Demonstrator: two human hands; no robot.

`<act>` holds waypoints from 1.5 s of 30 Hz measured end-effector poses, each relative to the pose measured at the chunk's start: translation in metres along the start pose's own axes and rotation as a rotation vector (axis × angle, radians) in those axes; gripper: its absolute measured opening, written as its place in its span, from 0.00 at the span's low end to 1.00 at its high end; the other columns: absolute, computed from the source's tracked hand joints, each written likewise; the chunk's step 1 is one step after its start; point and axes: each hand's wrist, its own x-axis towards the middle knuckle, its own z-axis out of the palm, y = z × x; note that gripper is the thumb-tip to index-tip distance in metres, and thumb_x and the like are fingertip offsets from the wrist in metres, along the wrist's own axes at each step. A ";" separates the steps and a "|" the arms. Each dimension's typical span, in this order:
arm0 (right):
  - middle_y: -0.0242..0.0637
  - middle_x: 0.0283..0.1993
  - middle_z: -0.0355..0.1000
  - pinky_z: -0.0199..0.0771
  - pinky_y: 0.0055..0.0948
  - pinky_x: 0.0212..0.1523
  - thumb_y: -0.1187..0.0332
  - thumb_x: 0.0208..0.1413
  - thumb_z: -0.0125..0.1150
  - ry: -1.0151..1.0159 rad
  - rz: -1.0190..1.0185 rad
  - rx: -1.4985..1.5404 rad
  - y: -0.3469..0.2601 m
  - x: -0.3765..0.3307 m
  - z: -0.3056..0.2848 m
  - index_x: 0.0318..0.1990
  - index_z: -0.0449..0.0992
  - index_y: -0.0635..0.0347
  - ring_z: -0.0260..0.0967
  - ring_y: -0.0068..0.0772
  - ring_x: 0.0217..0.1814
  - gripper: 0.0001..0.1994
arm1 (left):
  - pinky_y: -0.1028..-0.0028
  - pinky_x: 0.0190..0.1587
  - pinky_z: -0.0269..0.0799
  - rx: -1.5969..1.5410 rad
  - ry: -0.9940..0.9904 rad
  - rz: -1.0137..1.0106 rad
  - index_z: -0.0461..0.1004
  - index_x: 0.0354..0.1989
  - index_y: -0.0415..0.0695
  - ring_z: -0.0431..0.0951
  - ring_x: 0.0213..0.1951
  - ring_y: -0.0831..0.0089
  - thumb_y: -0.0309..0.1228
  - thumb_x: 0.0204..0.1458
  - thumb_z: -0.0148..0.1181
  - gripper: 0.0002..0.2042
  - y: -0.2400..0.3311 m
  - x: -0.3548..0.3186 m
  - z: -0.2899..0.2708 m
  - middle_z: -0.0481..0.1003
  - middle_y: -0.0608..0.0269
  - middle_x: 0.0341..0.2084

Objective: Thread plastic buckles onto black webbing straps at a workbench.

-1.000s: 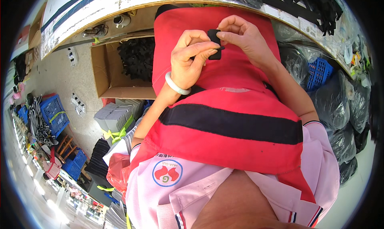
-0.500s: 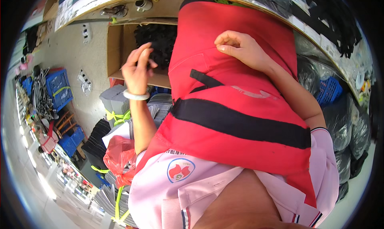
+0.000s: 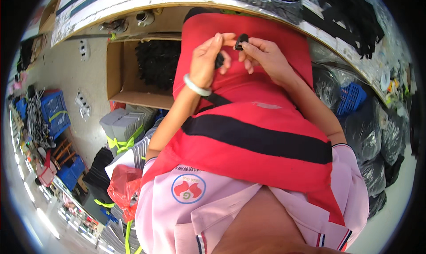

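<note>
Piece of black material (image 3: 242,40) sits fingertip-pinched in the right hand (image 3: 273,61).

R hand (image 3: 271,59) pinches small blk piece (image 3: 241,41) over red apron (image 3: 250,87); bangled L hand (image 3: 206,61) holds 2nd blk piece (image 3: 219,61).

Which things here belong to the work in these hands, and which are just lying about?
In use:
small black piece pinched by the right hand
small dark piece within the left hand
probably the open brown cardboard box of black pieces

Apparently lying about:
crumpled red plastic bag
blue latticed plastic basket
</note>
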 end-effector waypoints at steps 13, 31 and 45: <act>0.45 0.35 0.75 0.70 0.41 0.41 0.62 0.56 0.54 -0.188 -0.195 -0.996 -0.016 -0.013 -0.042 0.36 0.76 0.58 0.72 0.50 0.38 0.10 | 0.76 0.26 0.67 0.885 -0.355 0.278 0.78 0.37 0.37 0.71 0.22 0.79 0.21 0.49 0.62 0.07 -0.005 0.015 0.012 0.74 0.62 0.26; 0.32 0.52 0.70 0.71 0.36 0.52 0.72 0.52 0.58 0.690 -0.544 -1.909 -0.092 -0.002 -0.258 0.52 0.72 0.50 0.67 0.40 0.53 0.18 | 0.80 0.20 0.64 0.109 -0.229 -0.313 0.76 0.37 0.36 0.70 0.20 0.79 0.27 0.56 0.57 0.07 -0.015 0.025 0.027 0.73 0.64 0.20; 0.46 0.37 0.75 0.73 0.32 0.39 0.73 0.55 0.57 0.650 -1.183 -0.934 -0.132 -0.003 -0.176 0.45 0.77 0.62 0.75 0.44 0.39 0.11 | 0.81 0.19 0.62 0.025 -0.195 -0.270 0.74 0.38 0.38 0.69 0.19 0.79 0.28 0.57 0.55 0.07 -0.003 0.032 0.024 0.73 0.64 0.21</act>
